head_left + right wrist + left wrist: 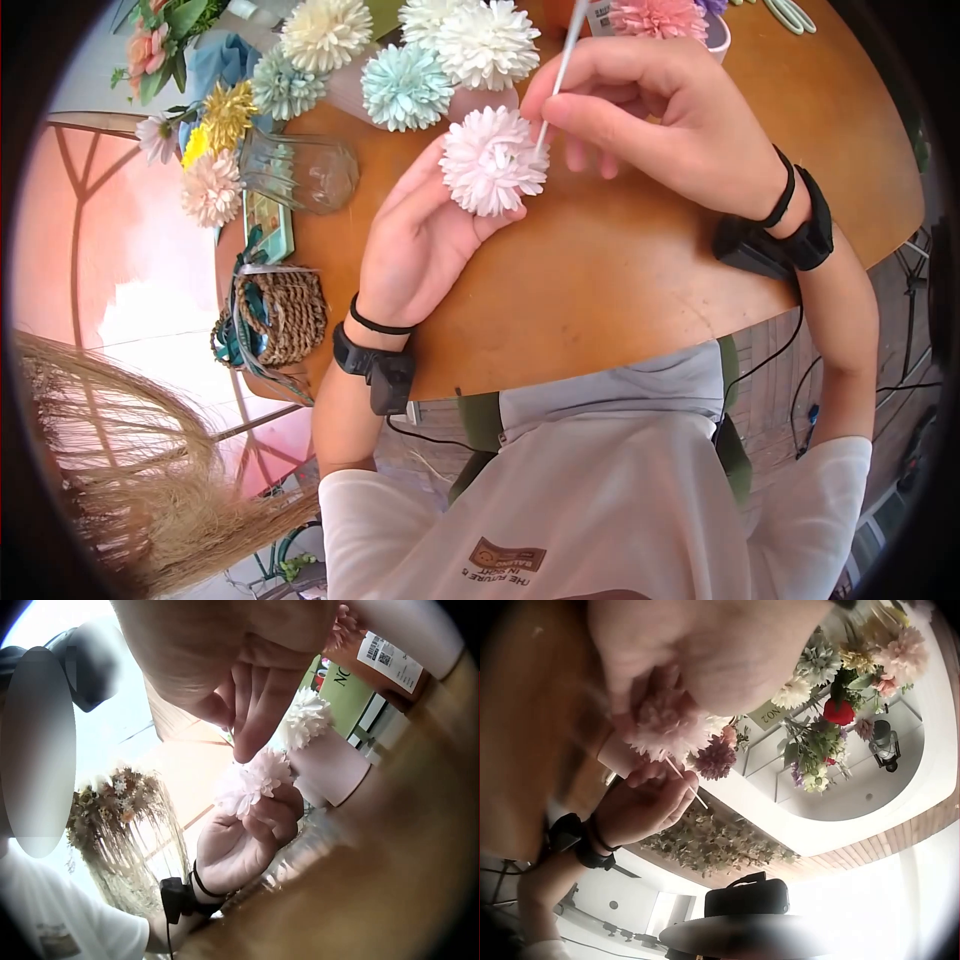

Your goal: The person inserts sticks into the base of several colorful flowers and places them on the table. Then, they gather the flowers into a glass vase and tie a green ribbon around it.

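My left hand (412, 250) holds a pale pink artificial flower (492, 160) from below, its layered petals facing up toward the head camera. Most of the gripping fingers are hidden behind the bloom. Between thumb and forefinger, my right hand (690, 125) pinches a thin white stick (566, 62), slanted with its lower end at the flower's right-hand petals. In the left wrist view the stick (688, 784) runs out from the pink flower (667, 733). From the right wrist, the pink flower (255, 782) shows just under the pinching fingertips, with the left hand (238, 851) around its base.
Cream, white and pale blue flowers (407, 87) stand beyond the hands. A clear glass jar (325, 175) with flowers lies to the left, near a woven basket (292, 318) at the table edge. A coral flower (658, 18) stands behind the right hand on the wooden table (600, 270).
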Demonstrator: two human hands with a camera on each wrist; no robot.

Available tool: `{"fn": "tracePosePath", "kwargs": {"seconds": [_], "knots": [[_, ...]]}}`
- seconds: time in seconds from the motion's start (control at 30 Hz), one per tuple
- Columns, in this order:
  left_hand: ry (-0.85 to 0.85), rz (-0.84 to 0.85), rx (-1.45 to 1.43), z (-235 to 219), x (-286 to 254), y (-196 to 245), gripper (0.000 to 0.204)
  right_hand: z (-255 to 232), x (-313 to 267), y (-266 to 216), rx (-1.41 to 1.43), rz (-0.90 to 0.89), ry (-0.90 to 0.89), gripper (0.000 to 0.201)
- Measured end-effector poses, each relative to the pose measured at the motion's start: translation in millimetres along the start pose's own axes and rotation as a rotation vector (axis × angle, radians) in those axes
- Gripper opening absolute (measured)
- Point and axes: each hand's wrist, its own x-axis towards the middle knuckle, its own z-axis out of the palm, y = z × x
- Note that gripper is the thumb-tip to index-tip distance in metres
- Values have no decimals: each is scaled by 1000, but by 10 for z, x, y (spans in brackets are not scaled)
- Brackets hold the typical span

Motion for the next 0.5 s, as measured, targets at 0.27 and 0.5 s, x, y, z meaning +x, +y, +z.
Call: {"fn": "tracePosePath", "kwargs": {"seconds": [0.27,0.5], "knots": [[4,23,-38,-110,1,-8,43,-20,5,59,-336,-223,-34,16],[52,52,-91,-143,8,-26,44,-41,3,57,-411,-151,-75,14]]}}
